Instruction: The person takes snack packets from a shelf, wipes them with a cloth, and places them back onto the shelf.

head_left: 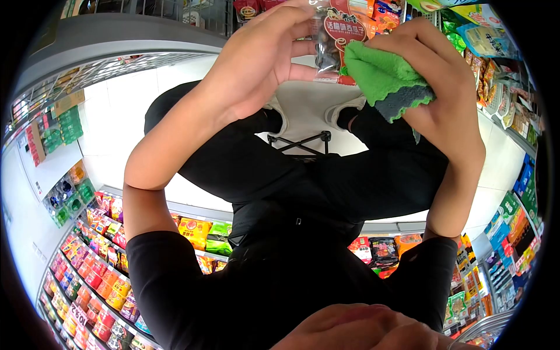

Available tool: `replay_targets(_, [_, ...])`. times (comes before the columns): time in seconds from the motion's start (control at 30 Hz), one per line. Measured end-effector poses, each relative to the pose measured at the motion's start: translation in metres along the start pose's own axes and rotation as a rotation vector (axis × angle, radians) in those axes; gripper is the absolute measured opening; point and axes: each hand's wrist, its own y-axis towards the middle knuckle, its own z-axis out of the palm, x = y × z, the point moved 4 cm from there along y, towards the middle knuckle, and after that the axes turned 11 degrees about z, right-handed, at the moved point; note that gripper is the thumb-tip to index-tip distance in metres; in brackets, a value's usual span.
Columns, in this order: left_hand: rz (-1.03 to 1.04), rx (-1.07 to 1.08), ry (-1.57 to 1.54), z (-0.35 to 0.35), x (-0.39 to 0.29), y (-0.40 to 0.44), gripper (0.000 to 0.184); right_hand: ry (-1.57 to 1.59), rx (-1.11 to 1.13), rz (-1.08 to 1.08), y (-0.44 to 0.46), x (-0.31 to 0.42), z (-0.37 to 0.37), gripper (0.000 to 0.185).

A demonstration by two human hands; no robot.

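A red snack packet with a clear window (pixel 338 35) is held upright at the top centre. My left hand (pixel 274 55) has its fingers behind the packet's left side and grips it. At the packet's right side, my right hand (pixel 431 64) is closed on a green cloth (pixel 382 70) with a dark grey underside. The cloth touches the packet's lower right part. Part of the packet's right edge is hidden by the cloth.
Packaged snacks (pixel 385 14) fill a shelf behind my hands. A grey metal rack (pixel 134 35) stands at the upper left. Shelves of snacks (pixel 93 274) curve behind me. My knees and a folding stool (pixel 300 143) are below my hands. More goods (pixel 513 227) line the right.
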Motion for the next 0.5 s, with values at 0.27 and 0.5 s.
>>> replay_targets(0.27, [0.026,-0.105,-0.008,-0.0018,-0.006,-0.0006,0.035,-0.007,0.014,-0.081,0.0,0.0065,0.0034,0.048])
replay_targets(0.5, [0.048,-0.097,-0.001,0.0004,-0.01,-0.0004,0.039,-0.057,-0.014,-0.025,-0.0024,-0.0014,-0.0016,0.051])
